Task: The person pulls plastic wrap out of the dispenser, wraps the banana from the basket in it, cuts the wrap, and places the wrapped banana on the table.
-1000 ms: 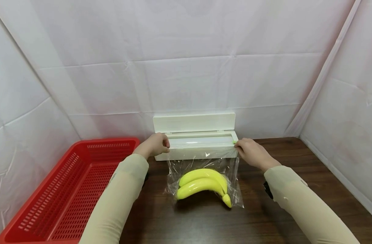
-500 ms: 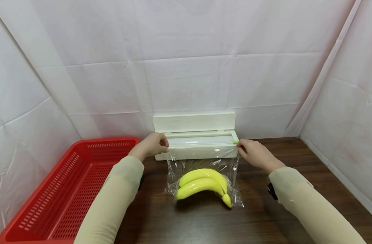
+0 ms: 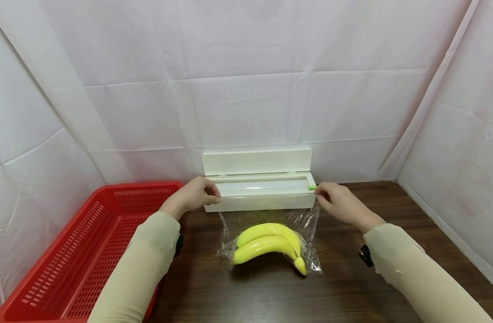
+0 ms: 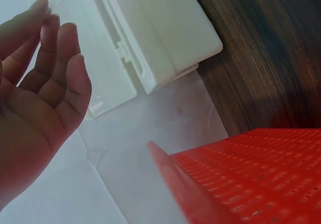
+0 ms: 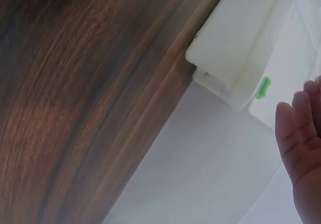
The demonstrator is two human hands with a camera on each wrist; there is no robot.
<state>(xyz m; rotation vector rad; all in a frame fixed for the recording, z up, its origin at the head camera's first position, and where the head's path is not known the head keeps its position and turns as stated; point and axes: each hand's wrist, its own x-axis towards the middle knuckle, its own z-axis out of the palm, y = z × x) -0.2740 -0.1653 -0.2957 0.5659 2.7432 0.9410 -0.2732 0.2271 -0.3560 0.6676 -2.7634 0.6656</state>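
Note:
A white cling film dispenser box (image 3: 258,203) stands at the back of the table with its lid (image 3: 257,162) raised. A white roll lies inside, and a green cutter slider (image 3: 312,187) sits at the right end. Clear cling film (image 3: 310,224) spreads from the box's front over a bunch of yellow bananas (image 3: 266,242). My left hand (image 3: 193,195) pinches the film's left edge between thumb and fingertips. At the right corner, my right hand (image 3: 338,201) pinches the other edge, just below the slider. In the right wrist view the right thumb is out of sight.
A red perforated plastic basket (image 3: 60,251) stands on the left, partly behind the left forearm. White cloth walls (image 3: 246,107) enclose the dark wooden table (image 3: 246,300) at the back and sides.
My left hand has shifted slightly left, and my right hand slightly right, drawing the film's edge wider. Both forearms have spread outward. The bananas and the box stay about where they were.

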